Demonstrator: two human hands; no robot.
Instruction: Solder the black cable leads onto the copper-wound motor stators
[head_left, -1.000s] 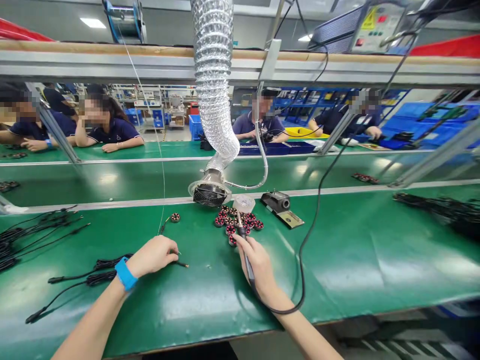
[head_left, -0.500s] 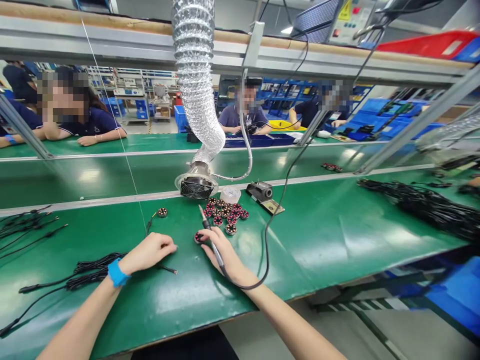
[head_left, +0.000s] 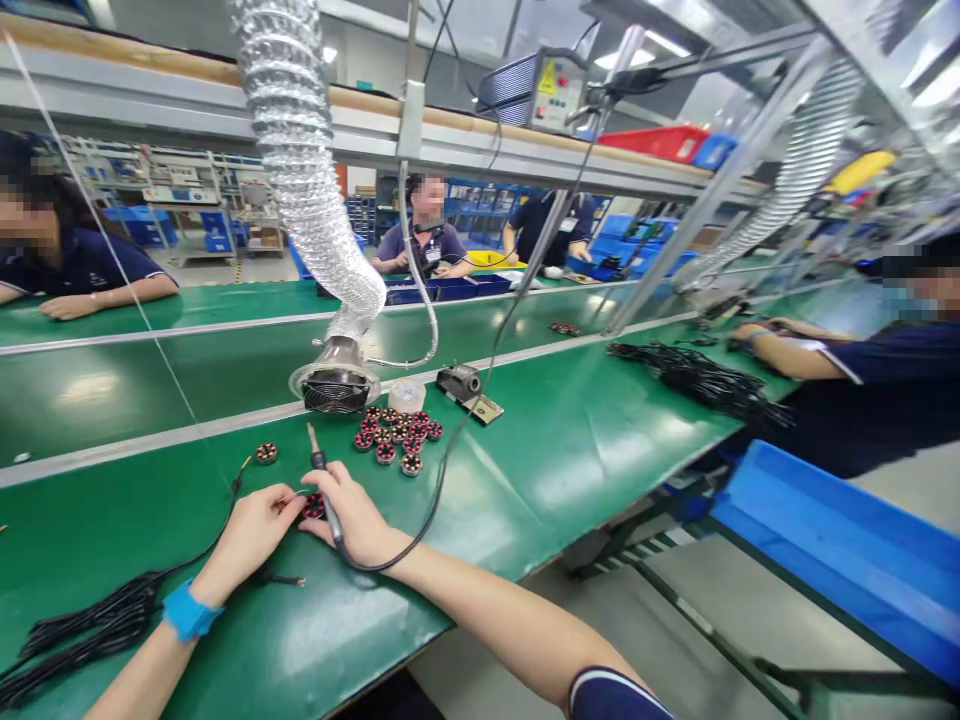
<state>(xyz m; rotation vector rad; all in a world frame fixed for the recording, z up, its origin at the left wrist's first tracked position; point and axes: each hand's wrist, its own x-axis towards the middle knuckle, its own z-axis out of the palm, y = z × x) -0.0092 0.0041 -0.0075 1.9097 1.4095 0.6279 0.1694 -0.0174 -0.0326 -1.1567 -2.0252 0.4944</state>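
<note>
My right hand [head_left: 352, 520] holds a soldering iron [head_left: 321, 478], tip pointing away from me, and its fingers also rest at a small round coil part with red and black windings [head_left: 313, 506]. Beside that part, my left hand [head_left: 255, 525] has its thumb and forefinger pinched together; a thin strand seems to show at the fingertips, too small to be sure. A blue band [head_left: 190, 610] circles my left wrist. Several similar coils [head_left: 397, 430] lie grouped beyond my right hand. One more coil [head_left: 266, 454], near a cable's yellow end, lies beyond my left hand.
A fan on a silver duct [head_left: 335, 388] hangs behind the coils. Near it are a white tape roll [head_left: 406, 396] and an iron stand [head_left: 459, 382]. Black cable bundles [head_left: 97, 625] lie left and far right. People sit across and at right. A blue bin [head_left: 847, 560] stands lower right.
My view has swung to the right. My left hand has come up to the coil at my right hand, closing the gap between the hands. The person at right has come into view.
</note>
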